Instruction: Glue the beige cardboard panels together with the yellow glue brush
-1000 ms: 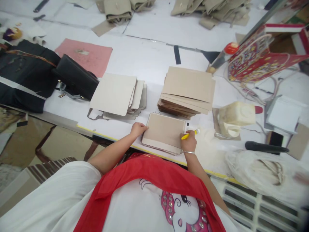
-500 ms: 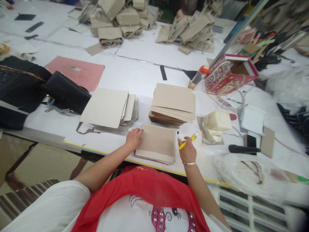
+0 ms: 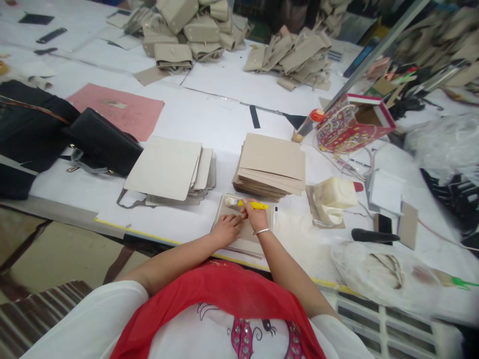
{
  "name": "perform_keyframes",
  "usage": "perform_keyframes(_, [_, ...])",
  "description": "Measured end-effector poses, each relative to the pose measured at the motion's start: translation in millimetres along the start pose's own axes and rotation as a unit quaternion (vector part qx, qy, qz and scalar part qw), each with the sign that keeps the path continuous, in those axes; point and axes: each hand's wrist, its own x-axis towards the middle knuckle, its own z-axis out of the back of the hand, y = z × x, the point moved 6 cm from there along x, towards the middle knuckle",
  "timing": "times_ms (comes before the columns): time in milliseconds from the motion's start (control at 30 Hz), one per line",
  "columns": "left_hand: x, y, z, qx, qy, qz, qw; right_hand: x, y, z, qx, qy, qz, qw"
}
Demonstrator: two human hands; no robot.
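A small pile of beige panels (image 3: 245,240) lies at the table's front edge, close to my body. Flat on the top panel, with its fingers stretched out, rests my left hand (image 3: 227,229). My right hand (image 3: 255,218) grips a yellow-handled paintbrush (image 3: 258,205), whose pale bristles point left and appear to touch the panel's far left corner. Behind stand two more stacks: pale grey-white panels (image 3: 164,167) to the left and tan panels (image 3: 272,157) to the right.
A cut-open whitish plastic jug (image 3: 333,194) sits on a board at the right. Beyond it are a phone (image 3: 384,227), a black tool (image 3: 374,235) and a plastic bag (image 3: 359,271). A black handbag (image 3: 105,142) lies left; beige bag pieces (image 3: 202,30) are heaped at the back.
My right hand has moved left with the paintbrush, from beside the pile onto the top panel. My left hand has shifted right from the panel's edge toward its middle.
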Motion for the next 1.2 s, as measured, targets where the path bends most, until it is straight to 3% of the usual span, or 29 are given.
perform_keyframes(100, [-1,3,-0.7,-0.006,0.000,0.010,1.000,15,-4,-17,0.001,0.001,-0.007,1.000])
perform_keyframes(167, [-2,3,-0.4,-0.012,-0.003,0.015,1.000,20,-10,-9,-0.008,-0.018,-0.022,1.000])
perform_keyframes(300, [-4,1,-1.9,-0.021,-0.010,0.015,1.000,15,-24,50,-0.042,-0.092,-0.053,0.993])
perform_keyframes(467, [-3,5,-3.5,-0.065,-0.011,0.017,0.998,-12,-31,130,-0.038,-0.175,-0.064,0.982])
perform_keyframes(567, [-7,27,5.8,-0.145,-0.035,0.034,0.988,-30,-26,152,-0.024,-0.204,-0.037,0.978])
perform_keyframes(667, [-28,77,27.7,-0.209,-0.141,0.160,0.954,-50,-19,162,0.006,-0.213,0.018,0.977])
perform_keyframes(767, [-62,118,49.2,-0.205,-0.215,0.276,0.914,-73,-19,167,0.005,-0.225,0.047,0.973])
perform_keyframes(933, [-100,137,94.1,-0.053,-0.261,0.269,0.925,-99,-20,158,-0.027,-0.216,0.053,0.975])
perform_keyframes(1067, [-107,159,110.6,0.094,-0.183,0.266,0.942,-100,-16,133,-0.035,-0.156,0.056,0.986])
perform_keyframes(1200, [-106,193,110.3,0.150,-0.097,0.272,0.945,-89,-10,88,-0.057,-0.013,0.091,0.994])
